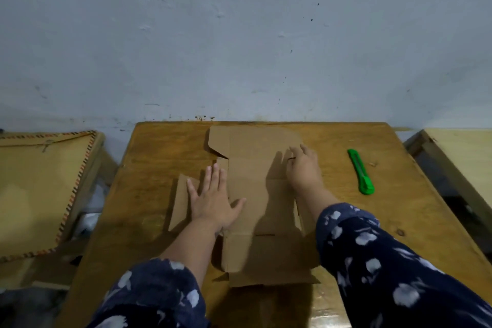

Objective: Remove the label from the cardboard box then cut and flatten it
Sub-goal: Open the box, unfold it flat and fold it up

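Observation:
The brown cardboard box [255, 194] lies unfolded and flat on the wooden table [359, 221], its flaps spread toward the wall and toward me. My left hand [213, 200] presses flat on its left side flap with straight, spread fingers. My right hand [303, 168] rests on the right part of the cardboard, fingers bent down onto the sheet near a small slit. A green utility knife [361, 172] lies on the table to the right of my right hand, apart from the box. No label shows on the cardboard.
The table's far edge meets a pale blue wall [239, 34]. A flat board with a striped border [40, 189] leans at the left, below table level. Another wooden surface [463, 152] stands at the right. Bare tabletop shows on both sides of the cardboard.

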`<state>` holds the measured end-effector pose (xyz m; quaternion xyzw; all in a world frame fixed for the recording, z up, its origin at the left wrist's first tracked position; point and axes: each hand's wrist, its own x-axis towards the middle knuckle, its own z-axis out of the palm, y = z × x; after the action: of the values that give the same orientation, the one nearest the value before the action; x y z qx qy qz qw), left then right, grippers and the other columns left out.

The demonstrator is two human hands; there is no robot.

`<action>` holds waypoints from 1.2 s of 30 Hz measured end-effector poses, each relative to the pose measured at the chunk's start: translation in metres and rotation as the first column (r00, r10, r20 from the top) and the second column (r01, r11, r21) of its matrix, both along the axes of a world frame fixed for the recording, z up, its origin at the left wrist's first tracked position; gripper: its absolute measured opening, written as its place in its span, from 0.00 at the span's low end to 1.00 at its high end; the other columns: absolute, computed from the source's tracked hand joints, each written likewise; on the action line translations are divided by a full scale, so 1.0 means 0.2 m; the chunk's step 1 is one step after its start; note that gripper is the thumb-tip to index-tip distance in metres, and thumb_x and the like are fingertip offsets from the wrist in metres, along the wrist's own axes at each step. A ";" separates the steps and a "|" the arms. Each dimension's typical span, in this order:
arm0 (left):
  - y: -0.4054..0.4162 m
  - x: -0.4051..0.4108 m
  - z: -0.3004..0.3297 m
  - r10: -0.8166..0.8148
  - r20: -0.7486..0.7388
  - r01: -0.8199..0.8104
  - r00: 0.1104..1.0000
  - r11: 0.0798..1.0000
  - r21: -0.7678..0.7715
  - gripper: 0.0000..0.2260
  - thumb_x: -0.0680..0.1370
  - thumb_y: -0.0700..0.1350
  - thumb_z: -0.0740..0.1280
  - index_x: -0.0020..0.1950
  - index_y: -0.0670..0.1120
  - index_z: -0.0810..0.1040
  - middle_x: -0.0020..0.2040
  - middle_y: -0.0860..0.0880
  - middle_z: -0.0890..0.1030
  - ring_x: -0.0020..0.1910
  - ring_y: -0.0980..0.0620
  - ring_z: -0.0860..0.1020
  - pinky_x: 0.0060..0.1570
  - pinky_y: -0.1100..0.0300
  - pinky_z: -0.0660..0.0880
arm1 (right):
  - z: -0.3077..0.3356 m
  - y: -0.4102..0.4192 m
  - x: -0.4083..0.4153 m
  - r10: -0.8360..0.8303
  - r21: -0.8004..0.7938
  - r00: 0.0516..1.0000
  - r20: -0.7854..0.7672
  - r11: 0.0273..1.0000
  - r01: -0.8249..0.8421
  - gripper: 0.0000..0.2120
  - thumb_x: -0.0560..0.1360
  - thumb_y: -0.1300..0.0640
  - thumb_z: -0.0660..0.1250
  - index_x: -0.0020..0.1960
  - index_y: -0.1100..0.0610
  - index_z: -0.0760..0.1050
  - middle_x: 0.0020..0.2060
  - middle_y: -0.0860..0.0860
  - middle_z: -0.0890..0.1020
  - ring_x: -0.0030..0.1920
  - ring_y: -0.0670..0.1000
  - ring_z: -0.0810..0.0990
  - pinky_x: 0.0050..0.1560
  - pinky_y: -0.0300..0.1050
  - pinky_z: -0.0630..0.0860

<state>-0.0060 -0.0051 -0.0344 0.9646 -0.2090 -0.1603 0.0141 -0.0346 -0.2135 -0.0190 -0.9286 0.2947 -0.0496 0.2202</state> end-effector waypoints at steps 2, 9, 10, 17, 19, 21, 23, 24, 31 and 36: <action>0.03 0.00 -0.02 0.006 -0.009 -0.006 1.000 1.000 0.022 0.42 0.75 0.71 0.46 0.77 0.46 0.33 0.77 0.48 0.31 0.75 0.49 0.31 0.70 0.38 0.33 | -0.02 -0.05 0.03 -0.019 0.032 0.997 -0.070 0.999 0.021 0.22 0.80 0.58 0.57 0.73 0.57 0.63 0.75 0.59 0.60 0.75 0.59 0.56 0.73 0.55 0.56; 0.03 0.01 -0.13 0.024 -0.016 -0.024 1.000 0.999 0.035 0.44 0.70 0.75 0.38 0.74 0.48 0.29 0.75 0.50 0.28 0.74 0.51 0.29 0.70 0.37 0.33 | -0.08 -0.23 0.23 -0.191 0.180 0.979 -0.076 0.963 0.202 0.21 0.80 0.52 0.56 0.71 0.56 0.65 0.65 0.60 0.74 0.65 0.61 0.68 0.61 0.55 0.71; 0.05 0.03 -0.14 0.016 -0.001 -0.016 1.000 0.999 0.033 0.45 0.68 0.76 0.36 0.73 0.48 0.29 0.75 0.50 0.28 0.73 0.51 0.29 0.70 0.37 0.33 | -0.08 -0.24 0.26 -0.240 0.250 0.970 -0.036 0.938 0.241 0.20 0.80 0.53 0.57 0.70 0.56 0.67 0.62 0.60 0.76 0.63 0.61 0.71 0.58 0.55 0.74; 0.01 0.06 -0.19 0.045 0.039 -0.045 0.998 0.999 -0.002 0.52 0.59 0.77 0.26 0.76 0.48 0.33 0.76 0.50 0.32 0.72 0.53 0.29 0.68 0.38 0.32 | -0.02 -0.39 0.38 -0.424 0.575 0.902 0.083 0.760 0.304 0.17 0.78 0.61 0.63 0.66 0.51 0.71 0.46 0.53 0.80 0.38 0.51 0.78 0.38 0.46 0.77; -0.01 0.07 -0.19 0.053 0.042 -0.053 0.998 0.999 -0.006 0.53 0.58 0.77 0.24 0.75 0.48 0.32 0.76 0.50 0.32 0.73 0.53 0.30 0.68 0.38 0.32 | -0.01 -0.40 0.39 -0.364 0.570 0.916 0.169 0.794 0.211 0.18 0.78 0.63 0.62 0.65 0.49 0.73 0.38 0.48 0.77 0.33 0.47 0.74 0.32 0.39 0.73; -0.03 0.08 -0.18 0.067 0.043 -0.067 0.997 0.998 -0.003 0.52 0.60 0.77 0.26 0.76 0.47 0.34 0.77 0.50 0.33 0.75 0.52 0.33 0.70 0.38 0.34 | 0.02 -0.40 0.40 -0.323 0.560 0.921 0.219 0.815 0.152 0.20 0.78 0.64 0.63 0.67 0.49 0.73 0.36 0.43 0.75 0.35 0.48 0.75 0.34 0.38 0.74; -0.04 0.09 -0.16 0.082 0.041 -0.082 0.996 0.997 0.003 0.48 0.65 0.76 0.32 0.77 0.47 0.34 0.77 0.49 0.33 0.76 0.51 0.35 0.71 0.38 0.36 | 0.05 -0.40 0.39 -0.339 0.588 0.906 0.253 0.797 0.134 0.20 0.77 0.65 0.63 0.67 0.50 0.73 0.37 0.42 0.75 0.37 0.49 0.77 0.40 0.43 0.78; -0.04 0.09 -0.15 0.090 0.037 -0.090 0.995 0.996 0.007 0.47 0.67 0.75 0.36 0.76 0.47 0.34 0.77 0.49 0.33 0.76 0.50 0.35 0.71 0.38 0.37 | 0.07 -0.40 0.38 -0.355 0.611 0.895 0.272 0.782 0.124 0.20 0.77 0.65 0.63 0.67 0.50 0.74 0.37 0.43 0.76 0.40 0.51 0.79 0.45 0.47 0.80; -0.05 0.10 -0.07 0.166 -0.137 -0.181 0.977 0.978 -0.105 0.42 0.73 0.73 0.45 0.77 0.48 0.36 0.78 0.51 0.34 0.76 0.52 0.34 0.73 0.39 0.36 | 0.14 -0.41 0.29 -0.457 0.725 0.838 0.300 0.680 0.111 0.21 0.76 0.66 0.64 0.63 0.46 0.76 0.47 0.53 0.81 0.45 0.50 0.79 0.54 0.53 0.80; -0.01 0.02 0.00 0.120 -0.171 -0.126 0.978 0.992 -0.026 0.49 0.69 0.78 0.47 0.77 0.49 0.35 0.77 0.52 0.32 0.75 0.51 0.32 0.70 0.37 0.34 | 0.17 -0.38 0.25 -0.521 0.741 0.795 0.310 0.656 0.141 0.21 0.76 0.66 0.64 0.62 0.46 0.77 0.50 0.56 0.82 0.48 0.53 0.81 0.54 0.53 0.80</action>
<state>-0.0027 -0.0074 -0.0339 0.9582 -0.1497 -0.2366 0.0592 0.0151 -0.2899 0.0142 -0.6606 0.3949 -0.2158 0.6010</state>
